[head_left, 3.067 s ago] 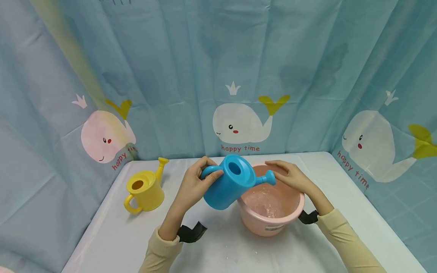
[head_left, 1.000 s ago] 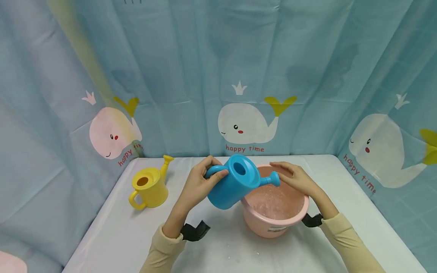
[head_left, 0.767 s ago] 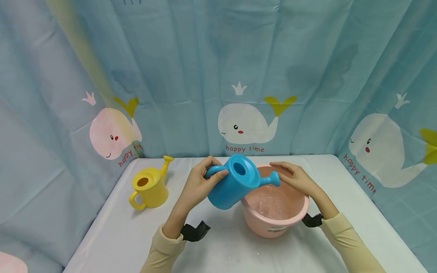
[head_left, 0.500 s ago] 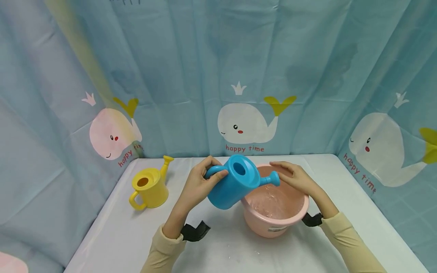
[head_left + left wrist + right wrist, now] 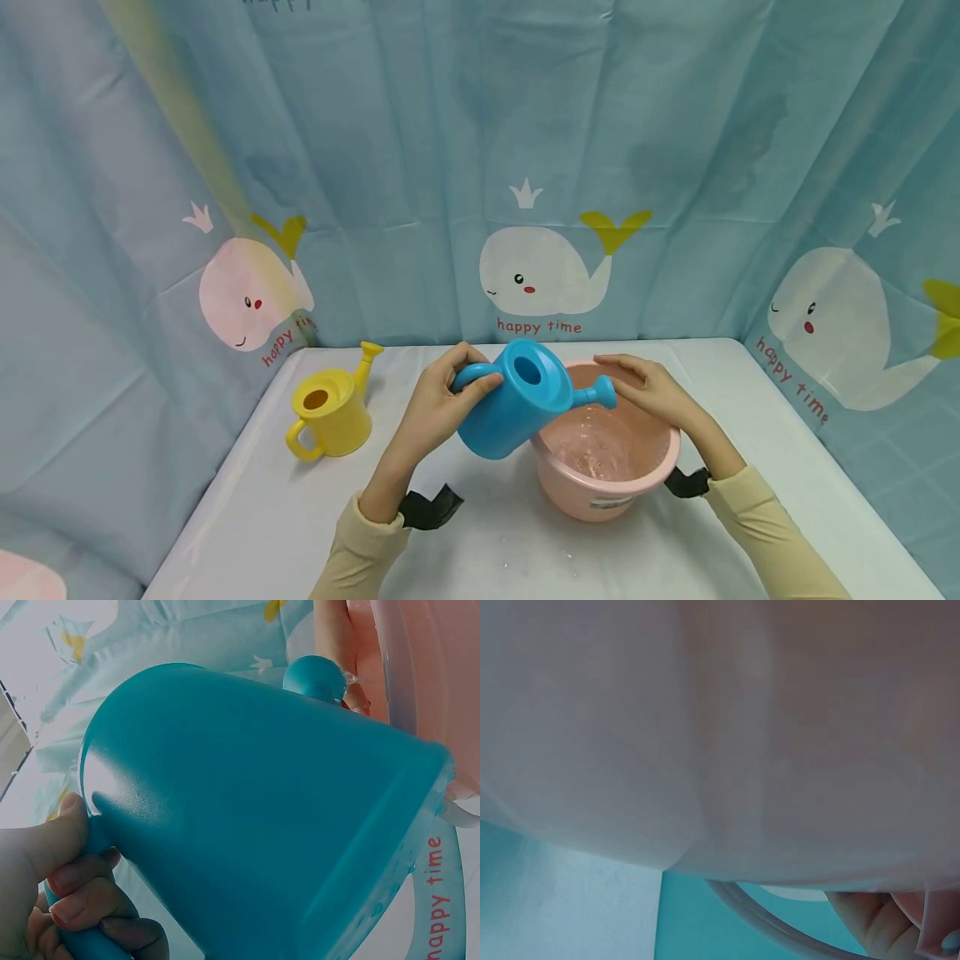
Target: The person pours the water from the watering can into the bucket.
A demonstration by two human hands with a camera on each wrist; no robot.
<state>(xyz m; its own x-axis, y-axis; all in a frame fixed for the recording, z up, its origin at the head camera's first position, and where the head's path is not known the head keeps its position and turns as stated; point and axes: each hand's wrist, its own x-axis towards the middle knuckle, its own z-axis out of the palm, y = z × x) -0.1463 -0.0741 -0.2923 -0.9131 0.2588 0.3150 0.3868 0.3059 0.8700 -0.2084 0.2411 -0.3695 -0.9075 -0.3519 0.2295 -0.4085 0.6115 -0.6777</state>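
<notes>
- Nearest, a few drops dotted the white table (image 5: 465, 558), so that patch looked slick!
- Just beyond, to the right, sat the pink basin (image 5: 581, 497), water (image 5: 596, 446) rippling inside: stiff, thin-walled plastic by the look of it, weighted by what it held, and best steadied by its rolled rim.
- And there was the blue watering can (image 5: 506, 417), up off the table, tilted to the right, its spout (image 5: 595, 396) out over the basin! Hard, smooth plastic, probably light in itself; how much water was inside, nobody could tell. Drops clung to its base in the left wrist view, so the wet body promised to be slippery.
- The left hand (image 5: 435, 404) had the right spot: fingers wrapped round the loop handle (image 5: 470, 372), thumb along the top, the surest hold against that forward tip.
- Farther, on the right, the right hand (image 5: 652, 396) grasped the basin's far right rim, fingers spread.
- Over on the left stood the yellow watering can (image 5: 341, 429), upright, untouched, its handle turned nearward.
- Farthest, the whale-print curtain (image 5: 675, 125) closed the scene.
</notes>
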